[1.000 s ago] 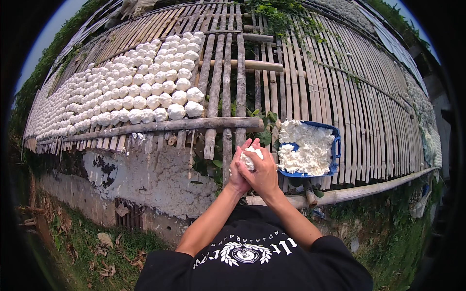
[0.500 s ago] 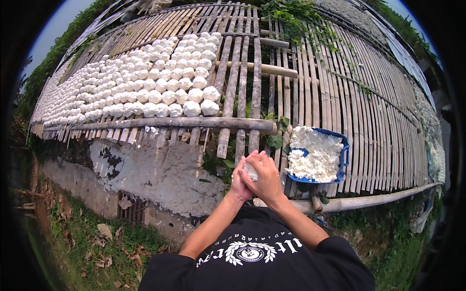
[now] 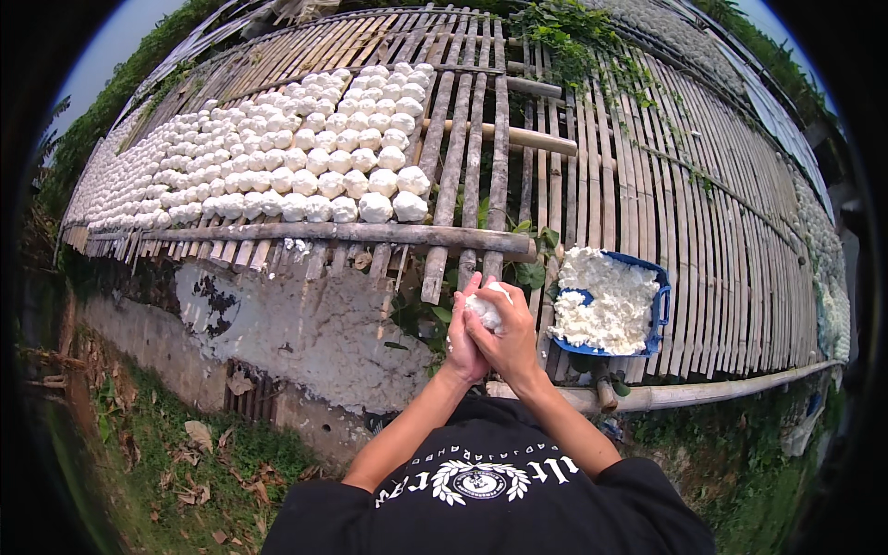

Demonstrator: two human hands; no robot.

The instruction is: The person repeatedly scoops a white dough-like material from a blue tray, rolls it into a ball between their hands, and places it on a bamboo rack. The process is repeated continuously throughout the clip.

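Between my two cupped hands sits a lump of white, moist crumbly paste (image 3: 487, 313), pressed from both sides. My left hand (image 3: 462, 340) wraps it from the left and below. My right hand (image 3: 513, 335) curves over it from the right, fingers bent. To the right of my hands, a blue plastic basket (image 3: 663, 305) holds a loose heap of the same white paste (image 3: 610, 301), with a bit of its blue bottom showing. Many white balls (image 3: 356, 183) of similar stuff lie in close rows on the bamboo rack at the left.
The slatted bamboo rack (image 3: 638, 166) spreads ahead, with gaps between its poles. A thick bamboo pole (image 3: 333, 234) edges the rows of balls. Green vines (image 3: 573, 37) grow over the far slats. Below the rack stand a rough concrete wall (image 3: 305, 324) and grassy ground (image 3: 185, 453).
My hands have parted slightly around the white lump, so more of it shows. My fingers have shifted over it. The view has moved a little.
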